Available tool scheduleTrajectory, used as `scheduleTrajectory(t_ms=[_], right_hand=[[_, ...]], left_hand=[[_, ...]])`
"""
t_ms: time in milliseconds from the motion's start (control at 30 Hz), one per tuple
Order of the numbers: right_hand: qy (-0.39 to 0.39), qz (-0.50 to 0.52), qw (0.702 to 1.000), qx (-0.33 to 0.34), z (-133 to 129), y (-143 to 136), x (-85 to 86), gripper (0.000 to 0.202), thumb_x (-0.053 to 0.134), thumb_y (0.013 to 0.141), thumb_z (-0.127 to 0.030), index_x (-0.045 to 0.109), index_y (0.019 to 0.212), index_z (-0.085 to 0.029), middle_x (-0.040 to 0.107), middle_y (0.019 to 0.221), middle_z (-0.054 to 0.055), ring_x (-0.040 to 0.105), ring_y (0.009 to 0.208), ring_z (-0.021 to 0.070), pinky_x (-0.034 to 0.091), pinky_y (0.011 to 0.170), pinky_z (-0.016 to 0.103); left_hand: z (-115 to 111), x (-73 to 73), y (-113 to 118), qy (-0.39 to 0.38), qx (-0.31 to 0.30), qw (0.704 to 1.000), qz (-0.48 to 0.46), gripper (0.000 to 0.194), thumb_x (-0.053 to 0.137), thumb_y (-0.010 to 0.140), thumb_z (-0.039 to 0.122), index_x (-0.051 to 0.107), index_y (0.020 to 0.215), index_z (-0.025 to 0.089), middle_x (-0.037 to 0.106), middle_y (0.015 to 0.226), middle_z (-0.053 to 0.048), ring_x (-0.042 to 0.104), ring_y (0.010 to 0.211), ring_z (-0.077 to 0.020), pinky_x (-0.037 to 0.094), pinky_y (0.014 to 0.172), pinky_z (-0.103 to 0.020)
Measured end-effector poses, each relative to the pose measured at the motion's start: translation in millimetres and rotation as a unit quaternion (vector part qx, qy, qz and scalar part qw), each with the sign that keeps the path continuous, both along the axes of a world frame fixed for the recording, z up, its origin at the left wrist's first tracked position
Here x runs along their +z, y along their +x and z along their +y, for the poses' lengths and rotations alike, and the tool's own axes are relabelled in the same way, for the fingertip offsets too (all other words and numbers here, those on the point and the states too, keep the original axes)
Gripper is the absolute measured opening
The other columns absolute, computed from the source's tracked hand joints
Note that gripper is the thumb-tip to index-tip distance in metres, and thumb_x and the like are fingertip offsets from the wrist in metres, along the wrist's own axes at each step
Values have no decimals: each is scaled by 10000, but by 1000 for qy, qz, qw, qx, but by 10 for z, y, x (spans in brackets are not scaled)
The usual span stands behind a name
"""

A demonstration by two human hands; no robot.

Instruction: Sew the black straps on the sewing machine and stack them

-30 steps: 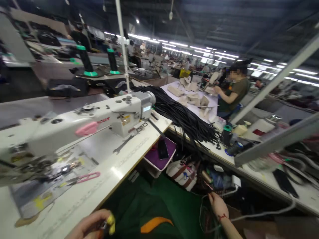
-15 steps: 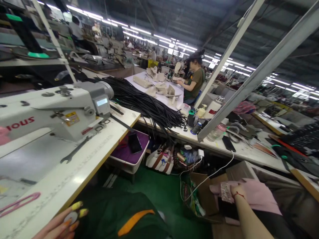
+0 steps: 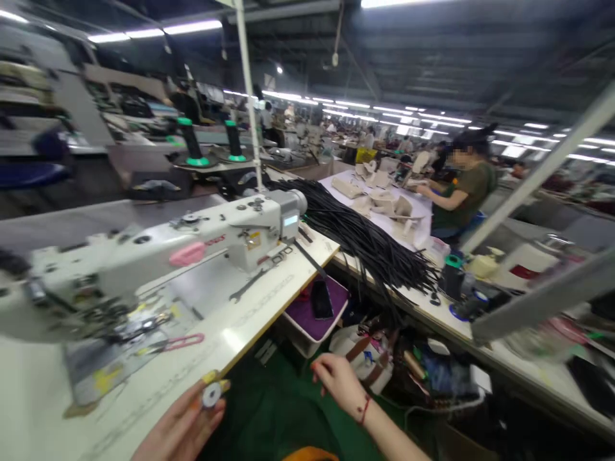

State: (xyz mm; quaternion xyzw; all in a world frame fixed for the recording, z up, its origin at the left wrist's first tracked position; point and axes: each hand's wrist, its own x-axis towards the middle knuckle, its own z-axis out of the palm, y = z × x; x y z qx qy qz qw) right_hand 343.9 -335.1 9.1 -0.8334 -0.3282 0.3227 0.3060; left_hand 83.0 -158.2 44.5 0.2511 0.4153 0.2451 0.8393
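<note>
My left hand (image 3: pixel 185 416), with yellow coverings on two fingertips, is closed on a small round metal bobbin (image 3: pixel 211 395) by the front edge of the sewing table (image 3: pixel 269 291). My right hand (image 3: pixel 339 381) hangs in the air over my dark green lap, its fingers curled together; what they hold, if anything, I cannot make out. To the left stands a white sewing machine (image 3: pixel 158 256) with a pink pad on its arm. Thread snips with a pink handle (image 3: pixel 185 341) and a grey wrench (image 3: pixel 247 286) lie on the table.
A bin with purple lining (image 3: pixel 339 294) holds a phone (image 3: pixel 321 299) beneath the table's right end. Black strips (image 3: pixel 360 237) cover part of the neighbouring bench. Bags (image 3: pixel 365 358) sit below it. A co-worker (image 3: pixel 464 186) sits behind, and a slanted metal post (image 3: pixel 542 298) crosses the right side.
My right hand has left the pink cloth at the right and come in over my lap. My left hand keeps the bobbin. The view has swung left, showing more of the sewing machine.
</note>
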Motion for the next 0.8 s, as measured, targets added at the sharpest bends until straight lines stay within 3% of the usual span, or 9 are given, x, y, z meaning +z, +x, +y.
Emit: scheduleTrajectory(t_ms=[67, 133, 200, 267, 333, 433, 567, 700, 800], right_hand=[[59, 102, 990, 81, 578, -423, 167, 382, 388, 930, -483, 604, 830, -184, 694, 677, -2, 567, 441, 75, 390, 415, 172], [147, 304, 933, 126, 984, -778, 347, 418, 476, 881, -547, 595, 888, -147, 681, 701, 23, 549, 426, 70, 352, 351, 154], [194, 459, 853, 156, 1256, -1021, 492, 461, 566, 838, -547, 594, 1018, -123, 680, 805, 57, 594, 490, 85, 400, 347, 149], [207, 525, 808, 167, 1446, -1155, 572, 474, 606, 835, -504, 582, 1125, -129, 663, 889, 70, 626, 565, 97, 447, 362, 148], [201, 546, 795, 171, 1589, -1209, 590, 440, 617, 847, -457, 586, 1139, -129, 633, 842, 50, 610, 573, 87, 435, 355, 125], [179, 542, 797, 197, 1738, -1207, 552, 394, 634, 848, -425, 601, 1083, -111, 568, 704, 6, 550, 527, 62, 381, 332, 94], [170, 537, 802, 201, 1835, -1102, 489, 379, 649, 834, -431, 581, 1048, -126, 551, 693, -9, 492, 505, 47, 338, 329, 94], [198, 444, 854, 187, 1938, -795, 470, 381, 636, 828, -453, 561, 1060, -162, 601, 793, 15, 506, 544, 70, 335, 361, 138], [238, 232, 927, 172, 2081, -395, 471, 333, 610, 844, -434, 579, 1059, -181, 611, 832, 24, 562, 666, 127, 453, 517, 224]], left_hand=[[68, 125, -62, 78, 10, 997, 20, 538, 879, 581, 317, 684, 1063, 178, 728, 1050, -69, 697, 919, -263, 597, 826, -316], [156, 249, -131, 222, 22, 972, 69, 461, 823, 668, 356, 678, 1071, 184, 710, 1072, -74, 690, 913, -256, 594, 820, -335], [242, 371, -197, 395, 24, 908, 135, 359, 754, 747, 358, 681, 1065, 206, 680, 1117, -76, 676, 907, -237, 589, 786, -320], [308, 494, -238, 536, -16, 821, 194, 264, 683, 815, 311, 677, 1067, 233, 658, 1125, -73, 651, 928, -221, 570, 785, -308], [353, 605, -242, 618, -70, 748, 232, 220, 607, 868, 236, 662, 1080, 249, 652, 1087, -68, 628, 956, -209, 542, 832, -316], [404, 709, -198, 656, -115, 698, 263, 245, 559, 877, 143, 643, 1081, 249, 643, 1060, -67, 610, 976, -200, 514, 883, -328], [513, 669, -129, 650, -119, 714, 234, 249, 559, 867, 134, 622, 1080, 247, 617, 1094, -71, 591, 1025, -202, 511, 893, -319], [705, 396, -9, 551, -61, 818, 153, 221, 570, 870, 217, 590, 1089, 238, 592, 1178, -85, 607, 1042, -212, 547, 841, -305], [874, 85, 159, 460, -29, 879, 125, 285, 576, 878, 307, 556, 1149, 222, 630, 1142, -101, 644, 1007, -226, 541, 886, -366]])
